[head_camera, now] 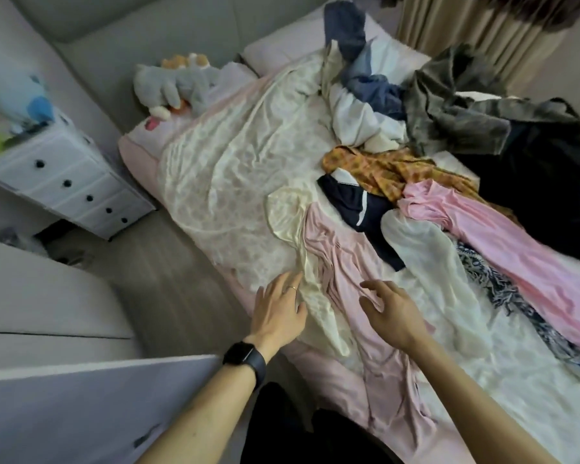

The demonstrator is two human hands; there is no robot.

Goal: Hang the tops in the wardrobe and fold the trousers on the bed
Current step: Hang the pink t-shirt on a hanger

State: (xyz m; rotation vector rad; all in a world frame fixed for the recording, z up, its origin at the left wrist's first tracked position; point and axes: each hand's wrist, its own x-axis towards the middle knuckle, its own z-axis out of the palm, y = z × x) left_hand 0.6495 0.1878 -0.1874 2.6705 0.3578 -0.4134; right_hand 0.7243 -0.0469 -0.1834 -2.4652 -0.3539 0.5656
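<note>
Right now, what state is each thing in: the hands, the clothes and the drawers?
left hand: open, fingers flat on the cream garment.
right hand: loosely curled over the nearer pink garment, holding nothing.
nearer pink garment: unfolded, wrinkled, spread out.
cream garment: unfolded, lying flat.
clothes pile: heaped, unsorted.
drawer unit: all drawers closed.
</note>
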